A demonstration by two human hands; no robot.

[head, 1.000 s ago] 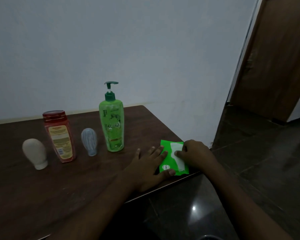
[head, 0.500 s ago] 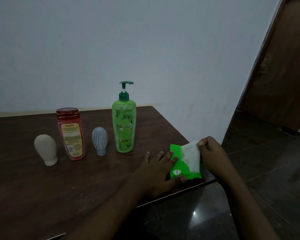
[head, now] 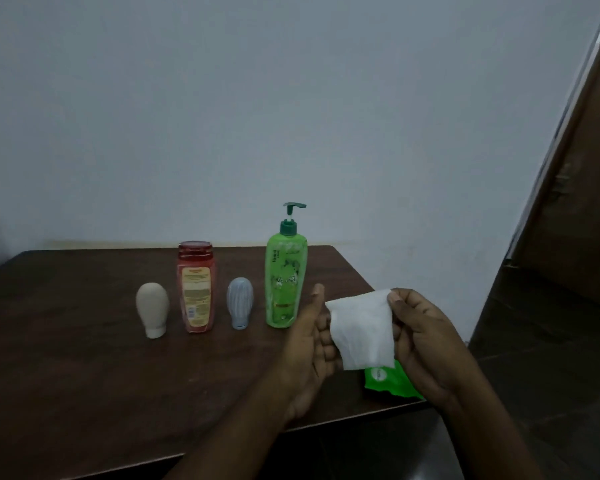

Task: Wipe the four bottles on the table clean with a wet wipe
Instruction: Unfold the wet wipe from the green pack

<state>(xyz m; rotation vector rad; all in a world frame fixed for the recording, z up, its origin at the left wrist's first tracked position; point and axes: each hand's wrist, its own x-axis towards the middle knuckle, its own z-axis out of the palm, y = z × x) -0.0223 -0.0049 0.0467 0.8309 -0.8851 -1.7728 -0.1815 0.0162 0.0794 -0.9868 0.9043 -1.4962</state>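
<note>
White wet wipe point(head: 361, 327) hangs from the right hand point(head: 423, 341), whose thumb and fingertips pinch its upper right corner. The left hand point(head: 305, 344) holds its thumb up, and its loosely bent fingers point(head: 326, 337) touch the wipe's left edge. Below lies the green wipe pack point(head: 383, 381), at the front edge of the table point(head: 84, 375). Behind stand in a row the beige bottle point(head: 152, 308), red bottle point(head: 196, 289), blue-grey bottle point(head: 239, 301) and green pump bottle point(head: 285, 282).

Left hand point(head: 307, 348): raised over the front right corner of the tabletop point(head: 84, 375), palm turned right, thumb upright, fingers loosely bent against the left edge of the wet wipe point(head: 361, 327).
Right hand point(head: 425, 341): fingertips pinch the wet wipe's top right corner.
Forearms: bare.
</note>
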